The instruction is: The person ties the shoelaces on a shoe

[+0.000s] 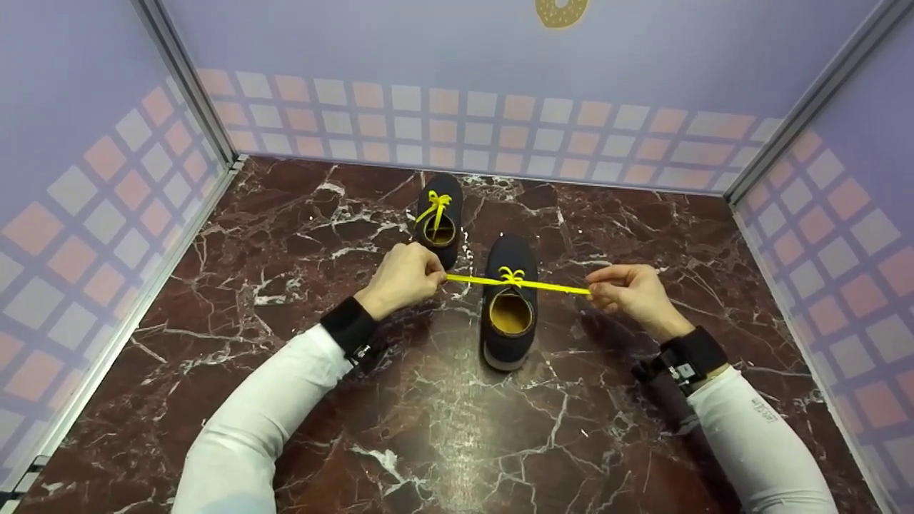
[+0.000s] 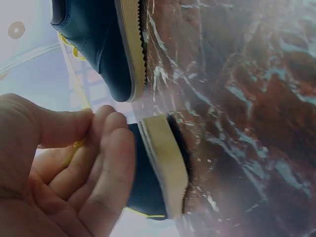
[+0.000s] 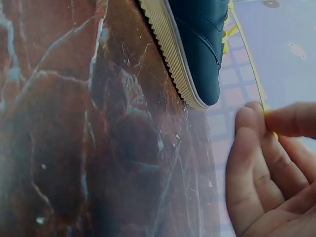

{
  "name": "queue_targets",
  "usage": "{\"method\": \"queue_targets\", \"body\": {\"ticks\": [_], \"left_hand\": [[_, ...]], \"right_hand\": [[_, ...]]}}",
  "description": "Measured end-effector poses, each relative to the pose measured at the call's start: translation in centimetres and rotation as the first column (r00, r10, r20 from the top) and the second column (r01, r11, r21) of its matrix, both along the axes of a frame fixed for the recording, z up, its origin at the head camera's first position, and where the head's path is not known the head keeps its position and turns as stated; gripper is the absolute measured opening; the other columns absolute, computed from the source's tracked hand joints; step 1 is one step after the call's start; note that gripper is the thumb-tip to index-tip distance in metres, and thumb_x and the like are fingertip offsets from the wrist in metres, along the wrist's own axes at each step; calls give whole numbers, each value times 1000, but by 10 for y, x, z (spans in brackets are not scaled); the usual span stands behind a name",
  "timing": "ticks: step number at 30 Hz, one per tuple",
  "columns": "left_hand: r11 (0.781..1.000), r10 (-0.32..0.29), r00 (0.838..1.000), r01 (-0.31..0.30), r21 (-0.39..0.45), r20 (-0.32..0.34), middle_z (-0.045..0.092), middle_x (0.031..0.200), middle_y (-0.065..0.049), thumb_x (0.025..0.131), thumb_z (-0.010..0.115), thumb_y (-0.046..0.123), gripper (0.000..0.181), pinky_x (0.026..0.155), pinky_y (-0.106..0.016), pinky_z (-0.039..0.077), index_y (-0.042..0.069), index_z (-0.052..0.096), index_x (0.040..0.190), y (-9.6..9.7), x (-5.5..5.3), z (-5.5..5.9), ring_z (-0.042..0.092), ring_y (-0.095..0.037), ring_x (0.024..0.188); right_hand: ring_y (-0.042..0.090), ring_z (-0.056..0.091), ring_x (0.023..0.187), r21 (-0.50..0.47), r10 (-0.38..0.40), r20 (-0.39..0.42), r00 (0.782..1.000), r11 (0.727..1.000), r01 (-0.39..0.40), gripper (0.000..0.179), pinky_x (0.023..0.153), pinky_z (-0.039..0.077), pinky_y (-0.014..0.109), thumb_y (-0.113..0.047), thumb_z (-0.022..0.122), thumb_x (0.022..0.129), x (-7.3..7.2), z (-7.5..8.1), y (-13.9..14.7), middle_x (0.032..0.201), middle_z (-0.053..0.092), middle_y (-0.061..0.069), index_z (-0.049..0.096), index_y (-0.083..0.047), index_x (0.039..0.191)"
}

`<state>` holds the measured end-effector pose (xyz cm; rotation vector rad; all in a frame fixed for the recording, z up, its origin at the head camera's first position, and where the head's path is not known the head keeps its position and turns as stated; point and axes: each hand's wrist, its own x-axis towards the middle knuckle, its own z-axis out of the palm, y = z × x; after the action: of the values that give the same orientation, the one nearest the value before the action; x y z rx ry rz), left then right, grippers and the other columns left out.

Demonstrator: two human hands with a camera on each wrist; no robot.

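Note:
A dark shoe with a yellow lining stands on the floor between the two hands, toe pointing away. Its yellow shoelace stretches taut to both sides, with small loops at the middle. The left hand pinches one end of the lace between thumb and fingers. On the other side, the right hand pinches the opposite end the same way. Farther back to the left, a second dark shoe carries a yellow bow; the left hand hides part of its surroundings near the heel.
The brown-red marbled surface with white veins extends around the shoes. Lilac panels with pink and white squares enclose it at the back, left and right, joined by grey metal corner posts.

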<state>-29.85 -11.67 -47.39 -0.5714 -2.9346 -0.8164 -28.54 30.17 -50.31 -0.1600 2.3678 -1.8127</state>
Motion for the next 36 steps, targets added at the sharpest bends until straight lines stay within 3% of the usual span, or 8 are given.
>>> {"method": "queue_targets", "body": {"ticks": [2, 5, 8, 11, 16, 23, 31, 36], "left_hand": [[999, -10, 1000, 9, -41, -12, 88, 100, -10, 99, 76, 23, 20, 86, -58, 66, 12, 90, 108, 4, 3, 4, 82, -40, 94], [996, -27, 999, 23, -89, -36, 88, 106, -10, 102, 75, 29, 24, 85, -60, 66, 15, 87, 117, 14, 11, 14, 82, -41, 97], [995, -65, 996, 60, -79, -67, 87, 115, -11, 103, 75, 31, 29, 84, -58, 66, 16, 84, 126, 30, 18, 23, 83, -38, 96], [992, -116, 990, 112, -51, -83, 87, 123, -10, 103, 76, 30, 32, 85, -56, 67, 14, 84, 130, 47, 18, 30, 83, -36, 96], [989, -126, 990, 121, -83, -56, 89, 111, -5, 101, 78, 32, 20, 84, -57, 67, 21, 90, 113, 67, 13, 27, 84, -34, 98], [983, -155, 986, 149, -102, -53, 87, 93, -4, 100, 78, 26, 17, 77, -56, 66, 18, 90, 93, 81, 11, 23, 82, -31, 88], [981, -181, 983, 177, -86, -42, 87, 98, -6, 101, 77, 18, 12, 85, -54, 67, 10, 86, 97, 82, 11, 19, 82, -33, 94], [983, -160, 987, 157, -98, -20, 86, 100, -8, 101, 74, 18, 12, 88, -55, 66, 11, 82, 96, 78, 10, 14, 82, -35, 98]], "right_hand": [[2, 62, 54, 124, 18, -40, 999, 992, -13, 32, 51, 51, 19, -6, 74, 105, 2, 6, -4, 73, 79, -2, 73, 17, 127], [-1, 49, 49, 294, 44, -167, 985, 956, 7, 27, 49, 39, 18, -14, 77, 105, 7, 16, -12, 70, 75, 2, 81, 6, 123], [-2, 56, 57, 373, 89, -302, 949, 927, 32, 18, 54, 43, 15, -10, 79, 102, 10, 25, -24, 87, 83, 16, 86, -2, 116], [1, 67, 67, 388, 154, -363, 919, 922, -1, 16, 61, 50, 12, -2, 79, 99, 10, 30, -40, 103, 86, 20, 87, -4, 112], [10, 74, 74, 446, 255, -405, 878, 893, -54, 16, 66, 54, 14, -1, 80, 97, 4, 28, -71, 106, 88, 16, 87, -3, 112], [18, 72, 71, 604, 354, -457, 816, 797, -7, 14, 69, 54, 29, -7, 85, 94, -4, 20, -91, 95, 85, 11, 90, -8, 107], [16, 72, 73, 594, 348, -372, 860, 802, -68, 6, 70, 53, 26, -11, 82, 94, -9, 20, -92, 89, 81, 10, 84, -7, 97], [17, 72, 74, 588, 362, -345, 866, 803, -102, 6, 70, 53, 25, -8, 74, 95, -10, 18, -91, 87, 81, 11, 79, -5, 95]]}}
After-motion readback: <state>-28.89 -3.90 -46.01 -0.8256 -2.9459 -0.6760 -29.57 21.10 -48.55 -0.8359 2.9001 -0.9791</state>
